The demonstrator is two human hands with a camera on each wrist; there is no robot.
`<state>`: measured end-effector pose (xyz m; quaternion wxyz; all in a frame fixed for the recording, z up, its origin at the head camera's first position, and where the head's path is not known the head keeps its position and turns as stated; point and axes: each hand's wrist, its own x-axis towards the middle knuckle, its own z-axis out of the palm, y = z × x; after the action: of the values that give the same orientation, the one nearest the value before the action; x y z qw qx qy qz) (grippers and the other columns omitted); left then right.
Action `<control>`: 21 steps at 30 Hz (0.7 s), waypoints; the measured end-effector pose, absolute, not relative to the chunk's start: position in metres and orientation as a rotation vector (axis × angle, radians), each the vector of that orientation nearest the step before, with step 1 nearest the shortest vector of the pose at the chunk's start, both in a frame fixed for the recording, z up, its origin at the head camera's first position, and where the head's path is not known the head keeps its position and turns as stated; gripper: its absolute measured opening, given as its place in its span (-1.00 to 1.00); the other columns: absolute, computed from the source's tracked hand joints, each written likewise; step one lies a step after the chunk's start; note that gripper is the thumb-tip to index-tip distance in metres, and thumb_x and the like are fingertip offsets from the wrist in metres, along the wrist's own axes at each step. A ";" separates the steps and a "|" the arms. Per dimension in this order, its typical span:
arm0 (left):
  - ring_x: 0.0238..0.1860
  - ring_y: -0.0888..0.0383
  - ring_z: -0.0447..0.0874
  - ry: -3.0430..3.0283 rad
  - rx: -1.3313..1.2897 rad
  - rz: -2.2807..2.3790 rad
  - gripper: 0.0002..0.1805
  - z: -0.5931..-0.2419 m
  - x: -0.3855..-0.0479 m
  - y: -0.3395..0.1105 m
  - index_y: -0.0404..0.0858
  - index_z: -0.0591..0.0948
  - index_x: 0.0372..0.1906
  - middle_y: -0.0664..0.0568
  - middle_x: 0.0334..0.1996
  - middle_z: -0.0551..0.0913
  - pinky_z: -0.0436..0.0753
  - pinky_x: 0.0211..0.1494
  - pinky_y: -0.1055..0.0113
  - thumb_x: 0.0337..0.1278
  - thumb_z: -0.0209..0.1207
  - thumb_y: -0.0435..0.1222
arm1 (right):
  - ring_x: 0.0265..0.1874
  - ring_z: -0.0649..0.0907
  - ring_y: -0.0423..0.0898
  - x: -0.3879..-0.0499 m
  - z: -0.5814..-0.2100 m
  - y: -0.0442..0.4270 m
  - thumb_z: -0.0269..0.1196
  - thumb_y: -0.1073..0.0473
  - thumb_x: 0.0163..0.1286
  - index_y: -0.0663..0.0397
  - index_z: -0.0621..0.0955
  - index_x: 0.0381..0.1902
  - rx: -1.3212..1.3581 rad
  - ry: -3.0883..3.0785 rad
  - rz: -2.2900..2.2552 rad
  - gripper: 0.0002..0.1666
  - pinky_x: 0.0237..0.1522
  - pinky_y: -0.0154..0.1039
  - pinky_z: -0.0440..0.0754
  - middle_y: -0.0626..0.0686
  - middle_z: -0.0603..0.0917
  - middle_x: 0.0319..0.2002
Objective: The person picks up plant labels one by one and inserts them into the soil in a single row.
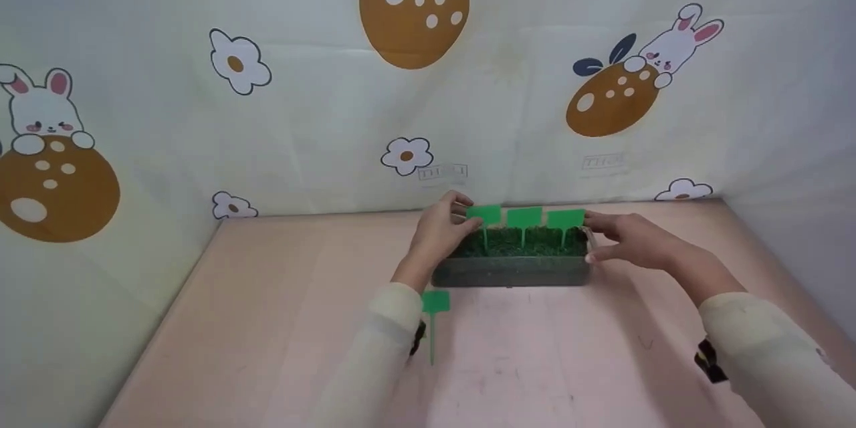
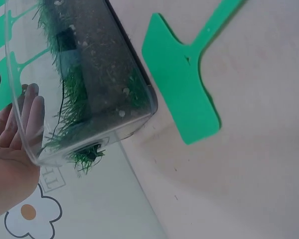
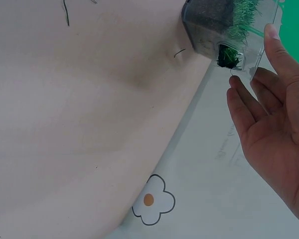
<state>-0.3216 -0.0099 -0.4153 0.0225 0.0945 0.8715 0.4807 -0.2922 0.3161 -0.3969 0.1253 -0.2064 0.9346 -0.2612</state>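
Note:
A long clear plastic box (image 1: pixel 511 271) holds dark soil and green grass (image 1: pixel 506 241). Three blank green plant labels stand in the grass: a left one (image 1: pixel 490 215), a middle one (image 1: pixel 524 217) and a right one (image 1: pixel 566 219). My left hand (image 1: pixel 441 226) pinches the left label at its side, thumb in front and fingers behind. At the box's right end is my right hand (image 1: pixel 632 241), fingers mostly straight, thumb (image 3: pixel 272 37) near the rim. Another green plant label (image 1: pixel 436 302) lies flat on the table, beside my left sleeve.
The box stands on a pale pink table (image 1: pixel 301 321) near its back edge. Behind rises a white cloth (image 1: pixel 314 114) printed with rabbits and flowers. Thin dark strands (image 3: pixel 66 12) lie on the tabletop. A hole in the box's end wall shows grass (image 3: pixel 228 57).

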 end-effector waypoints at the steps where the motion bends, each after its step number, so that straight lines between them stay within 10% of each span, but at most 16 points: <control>1: 0.14 0.06 0.68 2.699 0.296 1.500 -0.64 -0.414 -0.321 -0.011 -0.12 0.54 0.13 -0.02 0.10 0.67 0.64 0.17 0.18 0.30 0.28 -0.17 | 0.40 0.39 0.35 -0.292 -0.396 0.316 0.37 -0.12 0.30 0.11 0.29 0.51 -0.598 2.721 -0.763 -0.06 0.34 0.22 0.39 0.25 0.25 0.51; 21: 0.06 0.08 0.70 2.751 0.282 1.612 -0.70 -0.396 -0.300 -0.051 -0.13 0.57 0.09 -0.01 0.10 0.66 0.69 0.05 0.21 0.31 0.26 -0.20 | 0.39 0.40 0.35 -0.292 -0.396 0.314 0.37 -0.06 0.31 0.14 0.28 0.51 -0.574 2.726 -0.744 -0.07 0.33 0.22 0.41 0.27 0.27 0.50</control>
<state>-0.3003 -0.0513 -0.3961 -0.0294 0.0880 0.8591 0.5033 -0.2920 0.3144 -0.3957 0.1285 -0.1975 0.9376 -0.2559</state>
